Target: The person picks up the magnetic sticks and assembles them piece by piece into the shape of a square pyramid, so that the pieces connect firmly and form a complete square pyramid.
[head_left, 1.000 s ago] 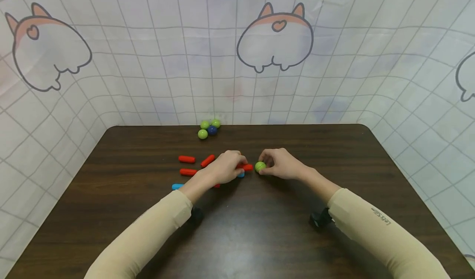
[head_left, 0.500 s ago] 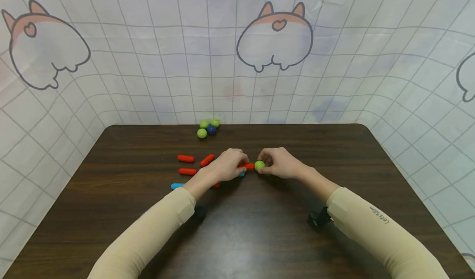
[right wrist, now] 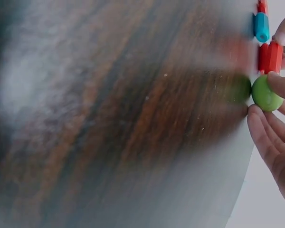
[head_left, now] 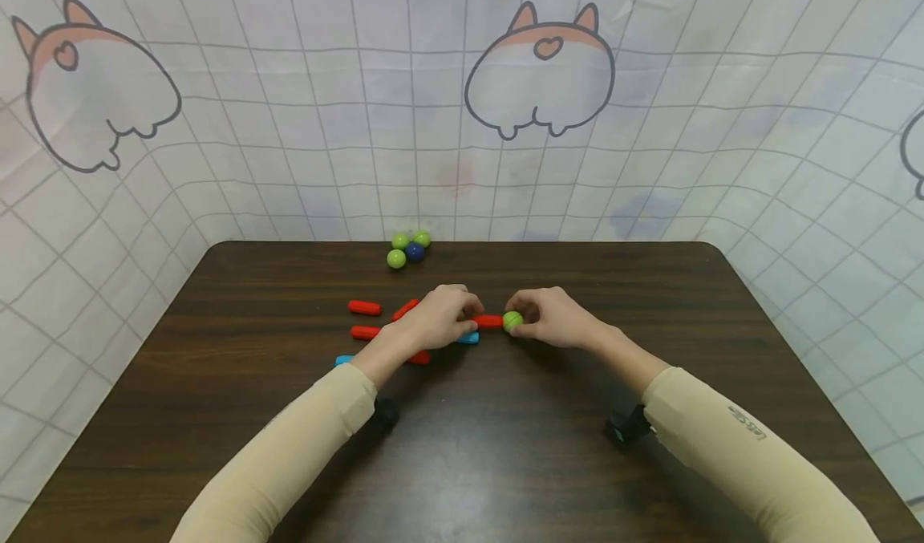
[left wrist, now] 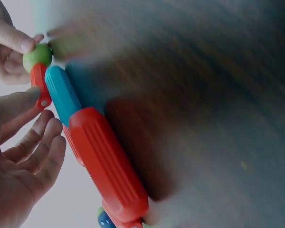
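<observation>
My left hand pinches a short ribbed red stick between thumb and fingers. The far end of that stick meets a green ball, which the fingertips of my right hand grip from the other side. In the left wrist view, the ball sits on the tip of the red stick, with the left thumb at its other end. A blue stick lies just under the left fingers. The right wrist view has the ball low over the wood, between thumb and fingers.
Left of the left hand lie several loose red sticks, partly hidden by the forearm, and another blue stick. At the table's back edge, green balls cluster round a navy ball. A patterned cloth hangs behind.
The small gap between red stick and green ball has closed; they now join end to end. More of the red stick shows beyond the left fingers. Both hands otherwise stay nearly in place.
</observation>
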Action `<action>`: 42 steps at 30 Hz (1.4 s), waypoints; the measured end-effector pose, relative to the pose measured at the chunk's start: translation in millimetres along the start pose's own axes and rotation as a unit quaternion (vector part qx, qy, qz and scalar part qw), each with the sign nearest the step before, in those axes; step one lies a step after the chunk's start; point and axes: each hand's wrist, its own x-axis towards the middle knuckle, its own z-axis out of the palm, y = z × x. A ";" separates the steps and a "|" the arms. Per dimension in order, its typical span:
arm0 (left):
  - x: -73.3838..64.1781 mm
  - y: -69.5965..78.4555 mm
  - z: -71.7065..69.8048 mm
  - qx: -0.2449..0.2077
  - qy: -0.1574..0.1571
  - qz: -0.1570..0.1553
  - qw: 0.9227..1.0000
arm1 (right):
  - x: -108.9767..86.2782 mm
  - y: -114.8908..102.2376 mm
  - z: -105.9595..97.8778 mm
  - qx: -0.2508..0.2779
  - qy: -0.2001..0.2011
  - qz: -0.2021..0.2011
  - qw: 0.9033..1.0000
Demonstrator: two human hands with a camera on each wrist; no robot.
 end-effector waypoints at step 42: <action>-19.1 -100.1 -54.0 -0.086 0.168 -0.235 0.954 | -45.9 -2.0 8.2 0.011 0.010 -0.015 1.000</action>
